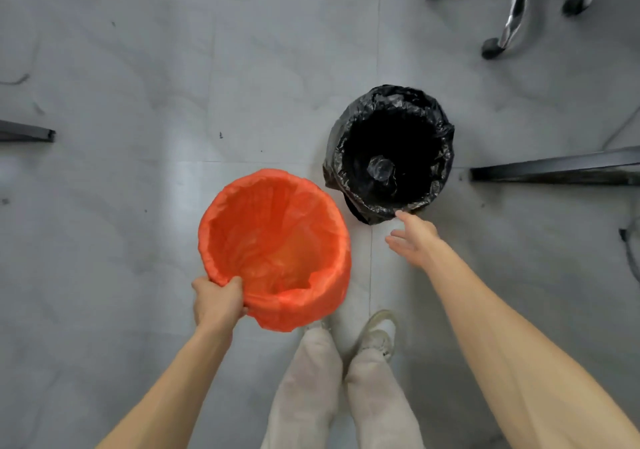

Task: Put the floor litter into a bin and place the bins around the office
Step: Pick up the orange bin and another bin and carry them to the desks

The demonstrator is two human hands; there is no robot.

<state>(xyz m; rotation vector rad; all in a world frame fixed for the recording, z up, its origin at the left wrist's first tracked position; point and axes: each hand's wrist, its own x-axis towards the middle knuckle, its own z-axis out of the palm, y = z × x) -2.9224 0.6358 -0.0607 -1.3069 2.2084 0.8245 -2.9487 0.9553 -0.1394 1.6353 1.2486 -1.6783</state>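
Looking straight down at a grey tiled floor (138, 67) here. A chrome chair base (516, 1) on castors is sitting up at 1 o'clock, and dark metal bars are poking in from 3 o'clock (554, 170) and 9 o'clock (26, 133), so the open floor is getting kinda boxed in. A thin cable (628, 251) is trailing along the right edge.

Two bins are standing almost touching. The black-bagged bin (388, 102) is at about 1 o'clock from the orange one, with a crumpled clear plastic thing (381, 168) lying at the bottom. The orange-bagged bin (273, 313) is looking empty as far as I can tell.

The left hand (217, 301) is pinching the orange bag's rim at 7 o'clock, fingers curled over the edge. The right hand (414, 239) is spread loose, one fingertip right at the black bag's near rim, gripping nothing. Pale trousers (304, 379) and a shoe (379, 336) are showing at 6 o'clock.
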